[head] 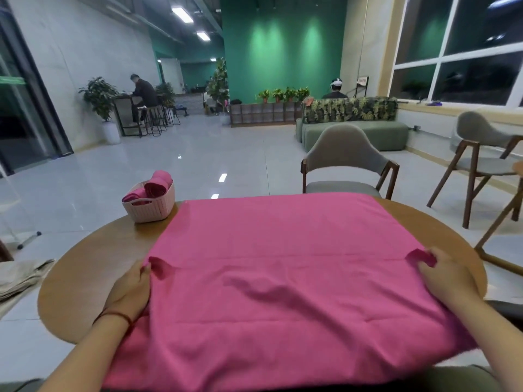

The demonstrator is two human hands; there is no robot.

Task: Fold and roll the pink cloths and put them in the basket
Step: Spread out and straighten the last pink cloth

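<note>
Centre: cloth (283,278), plain bright pink, darker in its creases. Middle left: basket (152,210), pale pink with a woven relief pattern, holding rolls (158,185) of the same pink. Table (93,267), warm brown wood. Lower left: cord (114,314), dark red, round a wrist. Upper centre: wall (283,46), deep green with lighter green patches. Right of centre: sofa (348,110), sage green, its back in a dark leaf print; chair (342,157), grey with a brown frame. Floor (198,154), pale grey.

- The near edge of the cloth (283,264), behind both wrists, runs off the bottom.
- The left hand (130,290) and right hand (447,281) each hide fingertips under a pinched cloth corner.
- Beyond the left hand, the basket (150,206) wall hides the lower parts of the rolls (157,185).
</note>
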